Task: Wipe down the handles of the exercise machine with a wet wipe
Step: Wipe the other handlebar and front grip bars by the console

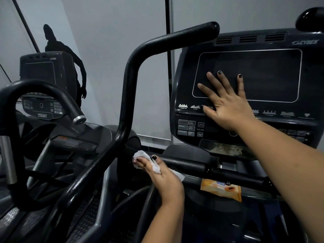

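The wet wipe is being pinched in the left hand's curled fingers at the left end of the horizontal handle; the bar's long axis is running rightward from that hand; the right hand is lying flat, fingers spread, on the console, farther off.

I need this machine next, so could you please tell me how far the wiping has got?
Done: wet wipe out of its pack. In hand: left hand holds it on the low horizontal handle, right hand flat on the console. Left: seemingly the tall curved handle.
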`<state>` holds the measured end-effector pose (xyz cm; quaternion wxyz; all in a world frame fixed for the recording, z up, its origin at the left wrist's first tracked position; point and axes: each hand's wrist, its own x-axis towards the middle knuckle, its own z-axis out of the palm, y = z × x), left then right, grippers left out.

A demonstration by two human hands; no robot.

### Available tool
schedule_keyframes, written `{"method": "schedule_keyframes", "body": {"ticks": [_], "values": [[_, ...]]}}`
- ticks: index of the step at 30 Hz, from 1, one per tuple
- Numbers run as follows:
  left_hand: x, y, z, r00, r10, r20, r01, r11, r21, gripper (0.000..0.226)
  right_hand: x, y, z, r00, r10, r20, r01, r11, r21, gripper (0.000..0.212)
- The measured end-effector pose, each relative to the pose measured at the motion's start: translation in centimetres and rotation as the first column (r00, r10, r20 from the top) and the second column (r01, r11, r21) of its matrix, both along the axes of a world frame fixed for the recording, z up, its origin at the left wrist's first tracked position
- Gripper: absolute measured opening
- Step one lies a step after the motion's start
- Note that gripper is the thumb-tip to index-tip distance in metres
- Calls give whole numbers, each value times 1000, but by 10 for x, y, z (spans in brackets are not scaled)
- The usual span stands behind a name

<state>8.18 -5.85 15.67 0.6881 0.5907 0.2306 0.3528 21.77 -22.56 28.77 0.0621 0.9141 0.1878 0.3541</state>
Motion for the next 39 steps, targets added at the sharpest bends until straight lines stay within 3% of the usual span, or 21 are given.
{"method": "schedule_keyframes", "body": {"ticks": [6, 10, 13, 15, 18, 22, 23, 26, 30, 33, 35, 37, 39], "values": [[33, 3, 27, 984, 156, -84, -169, 965, -198, 65, 0, 0, -1, 1000, -6, 5, 6, 1000, -4, 69], [40, 20, 14, 981, 193, -31, -195, 949, -249, 67, 1, 0, -1, 1000, -2, 14, 2, 1000, -4, 69], [51, 44, 4, 977, 205, -51, -207, 885, -418, 69, 1, 0, -1, 1000, -3, 15, 3, 1000, -5, 69], [52, 61, 0, 986, 169, -9, -150, 850, -505, 74, 1, 0, -1, 1000, -8, 15, 8, 1000, -7, 69], [51, 84, -10, 994, -9, 111, 64, 862, -503, 75, 2, 0, -1, 1000, -7, 20, 7, 1000, -7, 69], [44, 104, -5, 919, -309, 246, 394, 769, -504, 37, 2, 0, -1, 1000, -7, 19, 7, 1000, -6, 69], [45, 106, -7, 915, -330, 234, 404, 764, -503, 41, 2, 0, -2, 1000, -5, 17, 5, 1000, -6, 69], [49, 105, -13, 944, -252, 210, 328, 770, -547, 86, 2, 1, -1, 1000, 4, 12, -4, 1000, -1, 69], [45, 80, -12, 975, -6, 223, 125, 842, -525, 96, 2, 1, -1, 1000, -3, 8, 3, 1000, -5, 69], [31, 56, -18, 966, -33, 255, 167, 837, -522, 97, 0, 1, 1, 1000, -11, -2, 11, 1000, -9, 69], [28, 64, -36, 936, -132, 327, 287, 822, -492, 92, -1, 0, 1, 1000, -4, -9, 4, 1000, -9, 69], [24, 83, -50, 866, -224, 447, 448, 745, -494, 81, 0, 0, 1, 1000, -5, -10, 5, 1000, -9, 69], [14, 94, -55, 854, -265, 448, 490, 699, -521, 75, 0, 0, 1, 1000, -6, -10, 6, 1000, -10, 69]]}}
